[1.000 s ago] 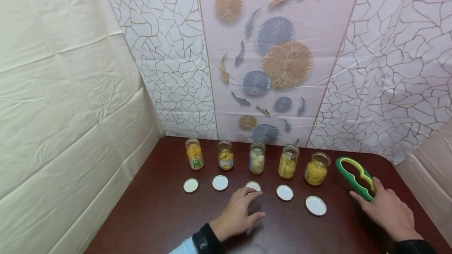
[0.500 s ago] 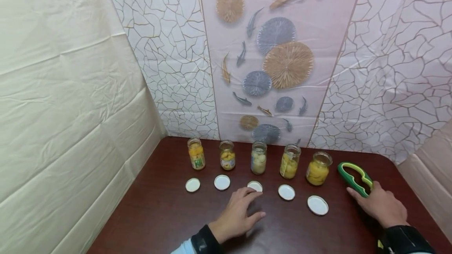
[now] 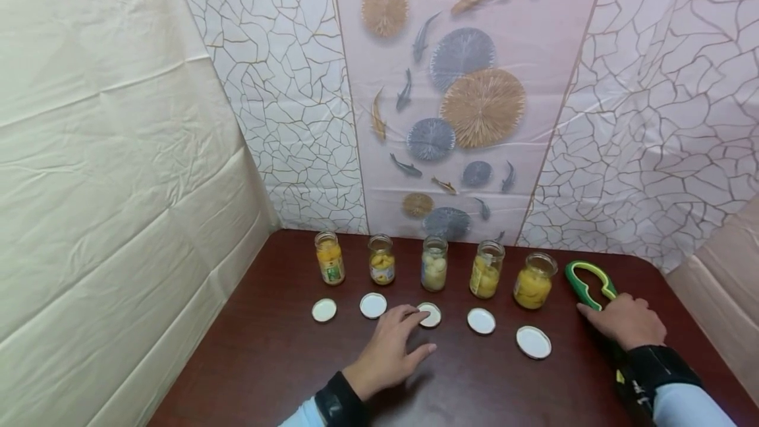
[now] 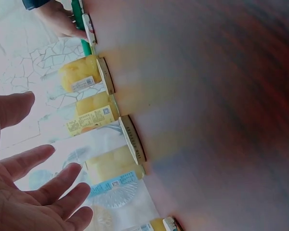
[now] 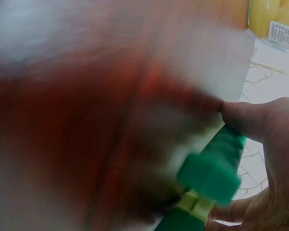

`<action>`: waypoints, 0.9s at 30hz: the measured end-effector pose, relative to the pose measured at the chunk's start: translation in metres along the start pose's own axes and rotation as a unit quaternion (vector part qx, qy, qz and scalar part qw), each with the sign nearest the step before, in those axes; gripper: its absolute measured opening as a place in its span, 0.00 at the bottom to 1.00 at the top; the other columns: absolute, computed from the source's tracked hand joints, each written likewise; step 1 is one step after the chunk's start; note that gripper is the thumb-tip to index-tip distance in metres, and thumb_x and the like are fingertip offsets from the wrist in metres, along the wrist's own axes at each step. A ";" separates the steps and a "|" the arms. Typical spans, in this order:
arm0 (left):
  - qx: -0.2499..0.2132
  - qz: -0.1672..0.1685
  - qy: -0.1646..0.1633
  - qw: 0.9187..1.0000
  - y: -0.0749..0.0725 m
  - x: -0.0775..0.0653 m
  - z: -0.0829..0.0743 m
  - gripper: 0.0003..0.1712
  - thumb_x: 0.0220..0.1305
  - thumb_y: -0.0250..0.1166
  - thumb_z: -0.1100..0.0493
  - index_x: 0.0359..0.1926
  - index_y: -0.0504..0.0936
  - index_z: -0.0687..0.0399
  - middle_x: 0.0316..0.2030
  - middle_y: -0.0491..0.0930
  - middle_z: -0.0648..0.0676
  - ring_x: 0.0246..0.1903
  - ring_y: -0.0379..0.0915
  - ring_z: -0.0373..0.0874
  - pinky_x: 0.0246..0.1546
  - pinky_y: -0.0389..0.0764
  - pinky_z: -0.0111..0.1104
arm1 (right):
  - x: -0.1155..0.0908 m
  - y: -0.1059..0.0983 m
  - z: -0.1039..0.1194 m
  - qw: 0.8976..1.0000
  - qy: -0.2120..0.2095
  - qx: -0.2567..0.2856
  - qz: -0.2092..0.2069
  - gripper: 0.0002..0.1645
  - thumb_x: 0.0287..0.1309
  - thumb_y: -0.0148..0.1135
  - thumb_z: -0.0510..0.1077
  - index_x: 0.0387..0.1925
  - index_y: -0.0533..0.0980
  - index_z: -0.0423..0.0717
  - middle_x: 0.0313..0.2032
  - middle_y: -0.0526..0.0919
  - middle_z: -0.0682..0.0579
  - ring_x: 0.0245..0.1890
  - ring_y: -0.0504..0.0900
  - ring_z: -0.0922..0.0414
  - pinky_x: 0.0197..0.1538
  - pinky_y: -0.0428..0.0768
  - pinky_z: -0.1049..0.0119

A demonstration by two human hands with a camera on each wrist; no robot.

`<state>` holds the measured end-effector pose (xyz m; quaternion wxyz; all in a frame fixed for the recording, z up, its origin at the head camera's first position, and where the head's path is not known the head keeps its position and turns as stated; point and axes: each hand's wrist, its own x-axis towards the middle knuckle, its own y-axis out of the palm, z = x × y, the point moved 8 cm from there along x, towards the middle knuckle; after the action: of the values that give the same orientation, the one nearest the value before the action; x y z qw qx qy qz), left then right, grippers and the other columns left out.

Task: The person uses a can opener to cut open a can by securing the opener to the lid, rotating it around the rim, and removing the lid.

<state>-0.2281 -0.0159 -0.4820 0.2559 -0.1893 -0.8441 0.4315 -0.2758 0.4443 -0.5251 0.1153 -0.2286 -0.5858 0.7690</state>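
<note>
At the right of the table, my right hand [image 3: 631, 321] grips a green jar opener [image 3: 581, 290] with a lighter green inner edge. In the right wrist view, thumb and fingers lie on opposite sides of the opener [image 5: 209, 178]. My left hand [image 3: 385, 351] hovers over the table with its fingers loosely extended and nothing in them. Its fingertips overlap the near left edge of the middle white lid [image 3: 431, 316] in the head view. Behind that lid stands an uncovered jar of pale fruit [image 3: 434, 272]. The rightmost jar of yellow fruit [image 3: 532, 287] stands left of the opener.
Several uncovered glass jars stand in a row along the back, among them a slim jar [image 3: 330, 263] at the left end. In front of each lies a lid, the largest lid [image 3: 534, 342] at the right. A patterned cloth [image 3: 439, 170] hangs behind the dark table [image 3: 261, 354].
My right hand has shifted left and away from me with the jar opener, more of its forearm now showing. The left hand has drifted slightly left, uncovering more of the middle lid.
</note>
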 end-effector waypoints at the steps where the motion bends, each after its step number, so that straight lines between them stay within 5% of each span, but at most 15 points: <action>1: 0.000 -0.002 0.001 1.000 0.000 0.000 0.000 0.32 0.69 0.66 0.42 0.68 0.76 0.51 0.62 0.75 0.55 0.66 0.66 0.51 0.65 0.68 0.55 | 0.001 -0.001 0.001 1.000 0.001 -0.003 -0.003 0.64 0.57 0.59 0.76 0.51 0.61 0.11 0.39 0.68 0.19 0.39 0.75 0.30 0.39 0.79 0.40; 8: -0.006 -0.016 0.001 1.000 -0.001 -0.003 0.002 0.32 0.69 0.66 0.41 0.68 0.76 0.50 0.62 0.75 0.54 0.65 0.66 0.51 0.64 0.69 0.55 | 0.011 0.002 0.003 1.000 -0.005 0.001 -0.001 0.71 0.55 0.57 0.81 0.55 0.56 0.11 0.44 0.66 0.16 0.41 0.75 0.28 0.41 0.79 0.37; 18: -0.004 -0.037 0.003 0.999 -0.010 -0.008 0.007 0.32 0.68 0.68 0.42 0.68 0.76 0.50 0.61 0.76 0.55 0.65 0.67 0.51 0.64 0.69 0.55 | 0.034 0.004 0.002 0.999 -0.001 0.012 0.053 0.81 0.49 0.49 0.89 0.62 0.47 0.13 0.47 0.69 0.13 0.41 0.76 0.30 0.43 0.78 0.39; 27: -0.103 0.001 -0.065 0.993 -0.007 -0.010 0.017 0.33 0.69 0.64 0.37 0.71 0.73 0.39 0.63 0.73 0.50 0.62 0.67 0.49 0.60 0.71 0.54 | 0.035 0.001 0.004 0.997 -0.008 0.019 0.075 0.81 0.51 0.48 0.88 0.65 0.42 0.13 0.51 0.65 0.10 0.47 0.73 0.25 0.50 0.76 0.34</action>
<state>-0.2311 -0.0361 -0.4871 0.1797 -0.1869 -0.8985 0.3542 -0.3082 0.4560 -0.5326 0.0566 -0.2637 -0.5531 0.7883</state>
